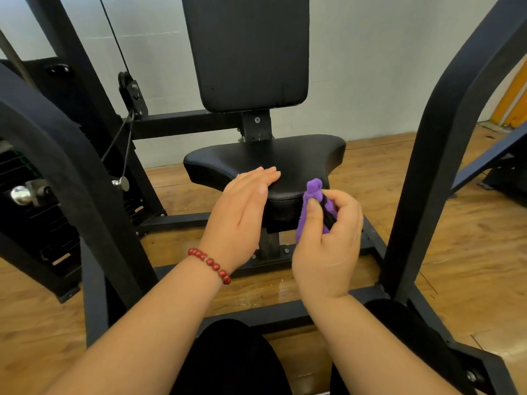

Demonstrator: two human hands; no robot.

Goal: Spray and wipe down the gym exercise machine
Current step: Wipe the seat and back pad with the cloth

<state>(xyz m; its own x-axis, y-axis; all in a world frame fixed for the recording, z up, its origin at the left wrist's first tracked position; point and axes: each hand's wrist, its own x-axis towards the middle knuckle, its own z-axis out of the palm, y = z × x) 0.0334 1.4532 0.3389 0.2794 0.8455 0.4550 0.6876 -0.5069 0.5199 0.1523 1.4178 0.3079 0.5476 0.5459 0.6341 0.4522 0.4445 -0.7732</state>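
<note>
The exercise machine stands before me, with a black padded seat (288, 161) and an upright black backrest (248, 49). My left hand (242, 209) lies flat, its straight fingers resting on the seat's front left edge. A red bead bracelet (209, 263) circles that wrist. My right hand (328, 243) grips a bunched purple cloth (312, 195) with a black part, held against the front right edge of the seat. No spray bottle is in view.
Black frame arms rise on the left (65, 166) and right (445, 138). A cable and pulley (132, 95) and a weight stack (25, 206) sit at the left. The base frame (256, 315) crosses the wooden floor (470, 252). My dark-clothed knees (231, 357) are below.
</note>
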